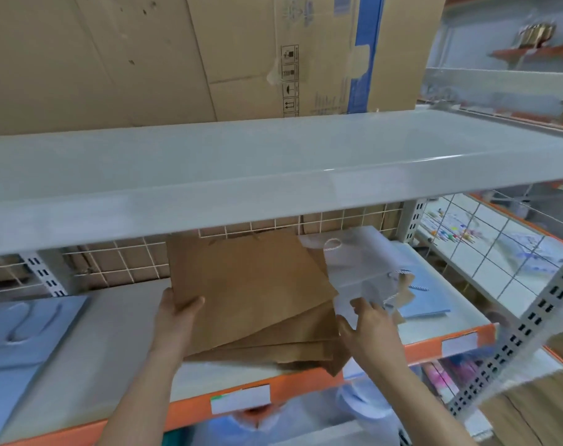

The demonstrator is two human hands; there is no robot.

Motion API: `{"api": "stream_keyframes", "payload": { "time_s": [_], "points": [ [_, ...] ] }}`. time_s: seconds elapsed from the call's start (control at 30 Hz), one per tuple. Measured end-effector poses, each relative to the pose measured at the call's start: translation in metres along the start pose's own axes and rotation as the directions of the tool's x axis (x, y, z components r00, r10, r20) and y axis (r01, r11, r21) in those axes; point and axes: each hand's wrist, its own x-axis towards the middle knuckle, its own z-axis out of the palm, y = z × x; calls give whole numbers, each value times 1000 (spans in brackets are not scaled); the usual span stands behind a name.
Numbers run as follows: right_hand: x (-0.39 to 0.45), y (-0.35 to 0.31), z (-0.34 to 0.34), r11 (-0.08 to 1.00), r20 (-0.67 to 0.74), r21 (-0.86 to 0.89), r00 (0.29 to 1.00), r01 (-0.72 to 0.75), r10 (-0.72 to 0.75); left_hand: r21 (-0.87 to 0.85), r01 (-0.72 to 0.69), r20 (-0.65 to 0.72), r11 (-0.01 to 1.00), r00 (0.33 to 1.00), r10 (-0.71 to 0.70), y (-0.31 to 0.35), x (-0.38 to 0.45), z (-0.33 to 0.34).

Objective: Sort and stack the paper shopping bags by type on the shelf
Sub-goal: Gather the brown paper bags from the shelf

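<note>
Left hand [177, 309]: gripping the near-left corner of the top brown paper bag [251, 284], thumb on top.
Right hand [367, 323]: fingers spread and relaxed, touching the near edge of the white bags [360, 268], clamping nothing.
Brown stack [273, 346]: lying fanned and skewed at the shelf's [119, 349] near edge.
Advice: squaring the corners while sliding the brown bag clear of the white ones.
Blue bag [32, 329]: lying far left, well apart.

Single head-worn wide-angle view, looking forward and down from close range, upper shelf [273, 162] filling twelve o'clock, lower shelf [113, 342] at centre, both forearms entering from six o'clock, edges bent by lens.
</note>
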Motion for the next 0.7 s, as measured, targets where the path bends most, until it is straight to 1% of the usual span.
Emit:
{"api": "stream_keyframes", "payload": {
  "time_s": [0.03, 0.07, 0.17, 0.2, 0.27, 0.37, 0.43, 0.5, 0.53, 0.63, 0.7],
  "points": [
    [2, -3, 3, 1000, -14, -15, 1000, -22, 22, -115, 6, -13, 993, 1000, -7, -3, -3, -14],
    [3, -7, 7, 998, -17, -50, 999, -32, 31, -195, 9, -34, 981, 999, -15, -7, -7, -30],
    [6, -19, 20, 984, 39, -172, 998, -41, 49, -356, -1, -87, 934, 996, -32, -17, -22, -76],
    [6, -23, 24, 977, 60, -208, 996, -50, 63, -384, -9, -104, 923, 994, -33, -21, -28, -88],
    [6, -29, 33, 959, 72, -278, 994, -60, 83, -388, -24, -141, 921, 990, -34, -27, -40, -108],
    [5, -28, 41, 957, 51, -282, 995, -70, 88, -334, -32, -195, 942, 980, -36, -37, -59, -124],
    [6, -25, 41, 980, 37, -191, 998, -52, 60, -316, -36, -232, 948, 972, -41, -42, -71, -131],
    [8, -26, 38, 999, -5, 20, 1000, -28, 28, -301, -30, -266, 953, 962, -54, -46, -81, -138],
    [9, -27, 37, 996, -34, 94, 999, -11, 14, -300, -28, -274, 954, 960, -58, -47, -86, -142],
    [16, -28, 30, 982, -96, 178, 994, 60, -43, -312, -31, -306, 950, 950, -70, -51, -100, -149],
    [17, -28, 29, 964, -87, 243, 992, 107, -88, -329, -47, -342, 943, 937, -73, -53, -107, -154]
  ]
}}
